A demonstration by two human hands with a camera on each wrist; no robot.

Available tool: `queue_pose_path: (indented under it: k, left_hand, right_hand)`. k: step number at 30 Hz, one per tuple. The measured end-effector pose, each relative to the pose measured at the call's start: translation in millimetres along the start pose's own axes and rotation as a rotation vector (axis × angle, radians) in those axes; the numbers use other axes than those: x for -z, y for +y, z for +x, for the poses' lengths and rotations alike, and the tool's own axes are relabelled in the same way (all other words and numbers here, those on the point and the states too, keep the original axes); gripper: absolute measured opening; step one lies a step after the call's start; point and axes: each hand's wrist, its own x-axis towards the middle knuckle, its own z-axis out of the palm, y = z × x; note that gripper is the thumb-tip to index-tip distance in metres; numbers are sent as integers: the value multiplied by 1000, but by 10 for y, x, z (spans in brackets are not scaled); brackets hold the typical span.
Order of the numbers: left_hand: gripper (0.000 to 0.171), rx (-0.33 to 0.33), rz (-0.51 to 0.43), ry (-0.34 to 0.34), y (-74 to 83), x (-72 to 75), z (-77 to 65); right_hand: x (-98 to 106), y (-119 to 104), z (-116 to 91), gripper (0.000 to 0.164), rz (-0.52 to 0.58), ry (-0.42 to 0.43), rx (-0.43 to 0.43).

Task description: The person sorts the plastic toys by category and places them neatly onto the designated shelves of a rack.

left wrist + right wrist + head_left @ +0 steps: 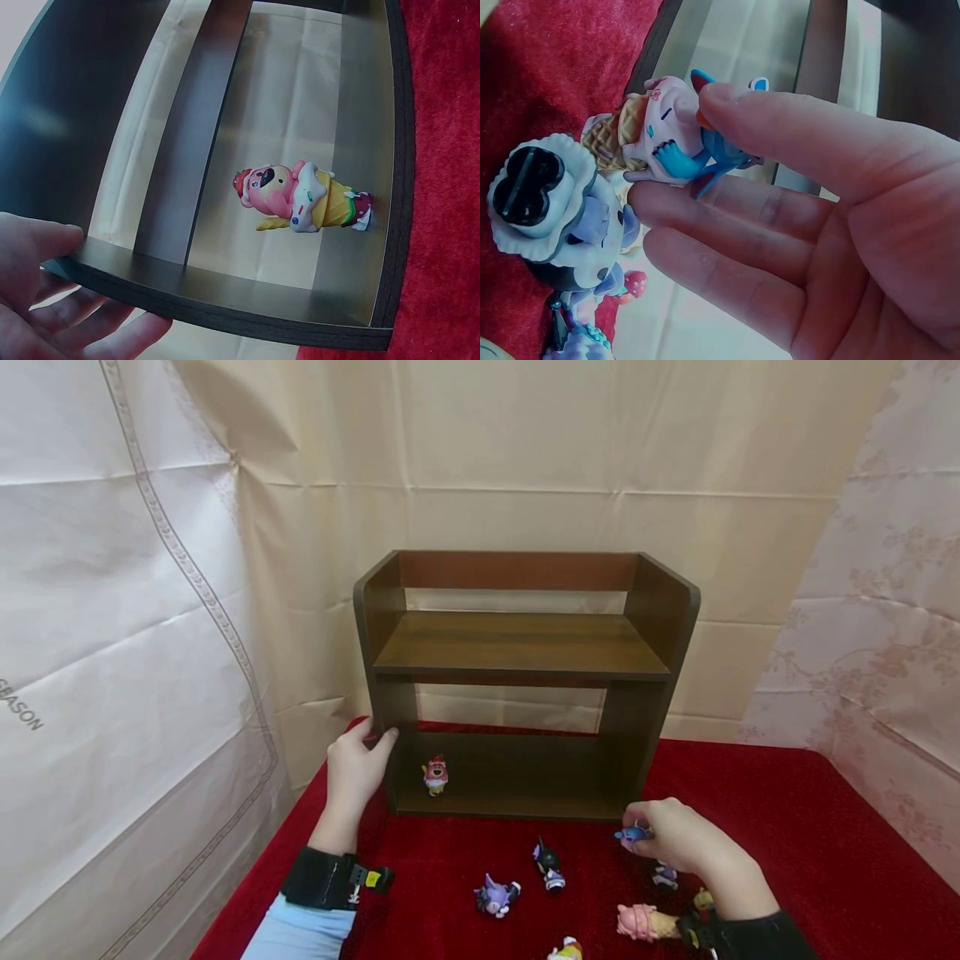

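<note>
Blue figurine [633,834], a small blue-and-white character toy with an ice-cream-cone part, sits pinched in the grip of the right hand [678,843], thumb on top and fingers beneath, as the right wrist view shows [676,142]; the hand holds it just above the red worktop [787,827], close in front of the lower right corner of the wooden shelf unit [525,647]. Directly below that grip stands a figurine with a white frilled cap [551,202], its dark heart-shaped top facing the wrist camera. Nearer the person than the right grip lie a pink figurine [637,921] and a small one partly hidden under the wrist [663,877]; to the grip's left, on the cloth, lie a dark figurine [549,864] and a purple one [497,895], with a yellow-and-white one [566,951] at the picture's lower edge. The left hand [356,772] clasps the front edge of the shelf unit's left side panel, thumb on the inner face and fingers round the outside, so its grip is clamped on the wood [45,292]. Just right of that grip, on the bottom board inside the unit, a pink bear-like figurine [300,196] with a red hat stands upright, apart from the hand.
</note>
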Motion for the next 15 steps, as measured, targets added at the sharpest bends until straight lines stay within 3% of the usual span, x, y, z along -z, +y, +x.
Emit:
queue_pose_path:
  k: [15]
  left_hand:
    - [35,8,-1,-4,-23,-10,4]
  right_hand:
    - [28,39,-10,19,7,4,37]
